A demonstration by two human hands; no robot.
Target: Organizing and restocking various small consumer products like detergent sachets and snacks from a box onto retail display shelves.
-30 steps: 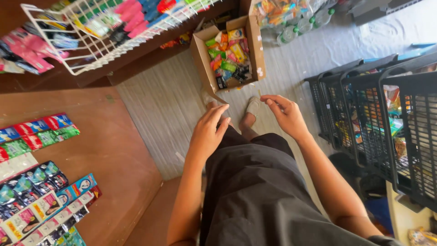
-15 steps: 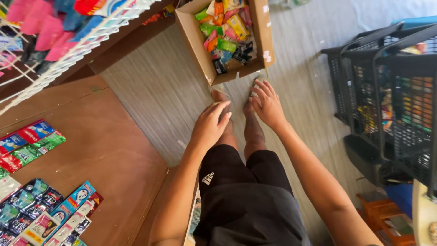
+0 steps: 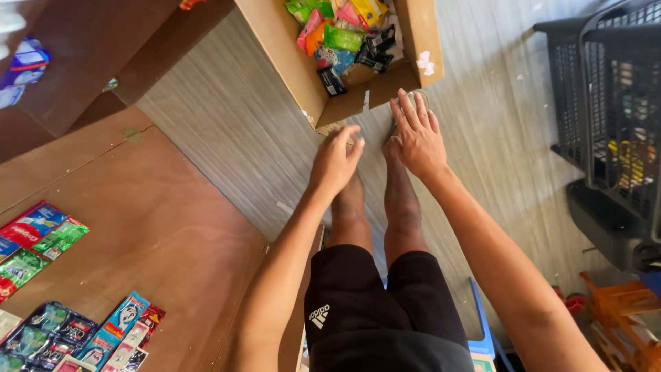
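Pretty bright daylight here, looks like it comes from the upper right, beyond the fingertips of the right hand [image 3: 416, 138]. The grey wood-grain vinyl floor [image 3: 227, 131] catches a soft sheen there, no harsh glare. Soft shadows under the open brown cardboard box [image 3: 420, 34] just ahead of the fingers. Both hands are slightly motion-blurred, left hand [image 3: 335, 162] too. Edges stretch wide-angle style; the black plastic mesh baskets [image 3: 613, 103] lean.
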